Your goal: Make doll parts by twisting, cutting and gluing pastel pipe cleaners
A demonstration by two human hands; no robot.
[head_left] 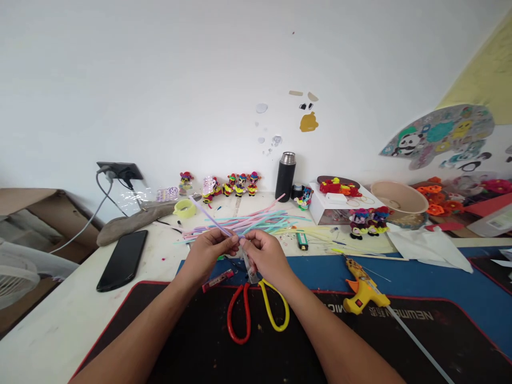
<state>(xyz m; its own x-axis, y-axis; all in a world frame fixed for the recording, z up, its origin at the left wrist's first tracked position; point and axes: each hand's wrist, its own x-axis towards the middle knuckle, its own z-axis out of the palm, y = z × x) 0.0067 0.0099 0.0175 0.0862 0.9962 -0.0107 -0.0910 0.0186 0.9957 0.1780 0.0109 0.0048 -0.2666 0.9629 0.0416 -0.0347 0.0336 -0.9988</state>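
My left hand (pixel 210 252) pinches a lavender pipe cleaner (pixel 208 214), whose free end slants up and to the left. Fingertips of my right hand (pixel 264 254) meet the left ones and are closed on the pipe cleaner where it passes between the hands. Just below the hands lies a pair of scissors with one red handle (pixel 239 314) and one yellow handle (pixel 274 306); their blades are partly hidden. Behind the hands spreads a pile of pink, teal and lavender pipe cleaners (pixel 256 220). A small red packet (pixel 218 280) is beside my left wrist.
A yellow glue gun (pixel 366 288) rests at the right on the black mat (pixel 192 341). At the left lies a black phone (pixel 122 261). A yellow tape roll (pixel 184 208), a black flask (pixel 285 177) and several small figures (pixel 240 185) stand along the wall.
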